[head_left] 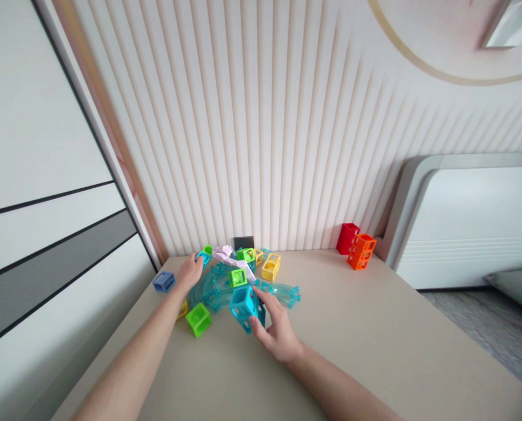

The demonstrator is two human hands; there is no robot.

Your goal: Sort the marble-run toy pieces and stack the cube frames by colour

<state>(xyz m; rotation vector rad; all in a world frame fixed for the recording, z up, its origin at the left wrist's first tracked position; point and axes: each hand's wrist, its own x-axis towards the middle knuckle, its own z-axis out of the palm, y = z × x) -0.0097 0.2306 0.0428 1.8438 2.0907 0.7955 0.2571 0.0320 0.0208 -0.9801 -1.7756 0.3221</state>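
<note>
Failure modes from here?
Left hand is at the crowded pile: it could drag the pink piece or tangle in the translucent blue track.
Right hand holds the cyan blocks from one side, so they might twist or slip.
Those blocks are also close to the green cube with a round opening and may knock it.

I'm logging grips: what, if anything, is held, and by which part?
The right hand holds blue cube blocks by their right side; the left hand touches another, grip unclear.
</note>
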